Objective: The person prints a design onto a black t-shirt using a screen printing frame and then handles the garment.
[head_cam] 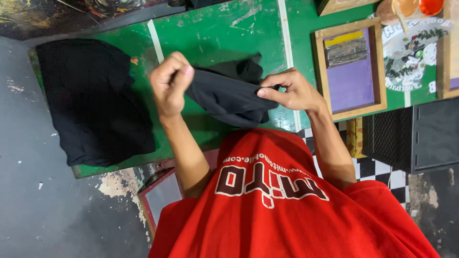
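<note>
I hold a black piece of clothing (229, 95) stretched between both hands above a worn green table (215, 28). My left hand (169, 81) is closed in a fist around one end of it. At the other edge, my right hand (291, 91) pinches the fabric between thumb and fingers. The cloth sags in the middle and hangs just above the tabletop. My red shirt (287, 210) with printed letters fills the lower part of the view.
A pile of black garments (93, 100) lies at the table's left end. A wooden printing frame with purple mesh (351, 71) sits on the right, beside a printed sheet (413, 52) and orange cups (416, 7). A black crate (413, 136) stands lower right.
</note>
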